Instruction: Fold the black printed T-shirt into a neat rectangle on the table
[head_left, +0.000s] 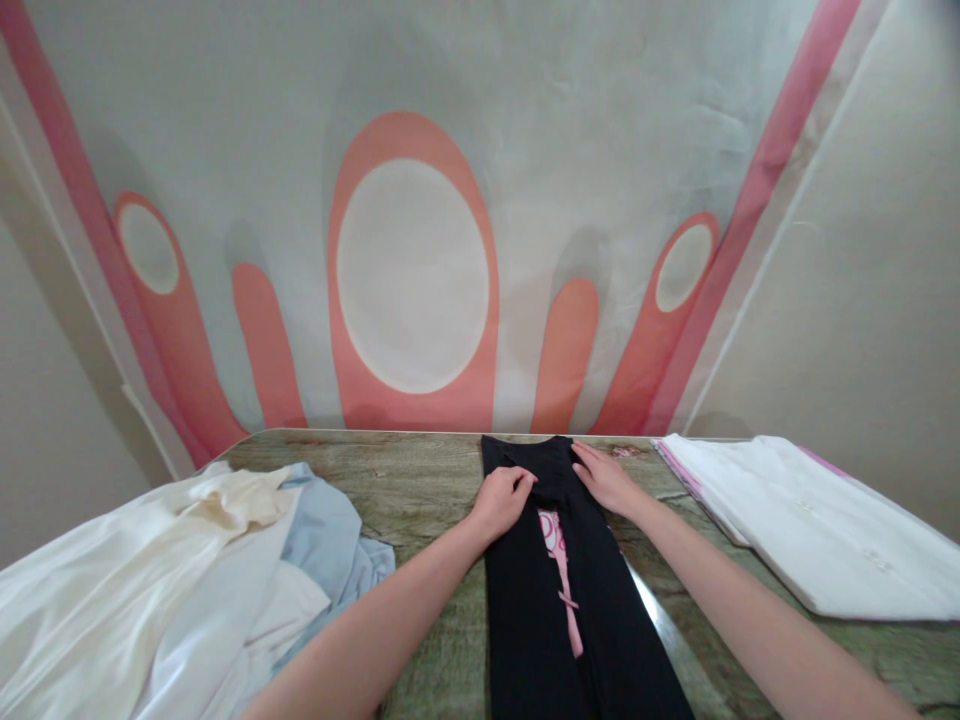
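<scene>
A long black garment (525,600) lies in the middle of the table, folded narrow, with a curved neckline at its far end. Between its folded parts a strip of pink print (555,545) shows. My left hand (501,500) is closed in a pinch on the black fabric near the upper left. On the upper right edge rests my right hand (606,478), its fingers stretched out and lying on the cloth. The near end of the garment runs out of view.
A loose heap of cream, white and light blue clothes (202,560) lies at the left. At the right sits a flat stack of folded garments (832,530), white on top. Behind the wood-patterned table (427,460) hangs a grey sheet (600,130) with coral shapes.
</scene>
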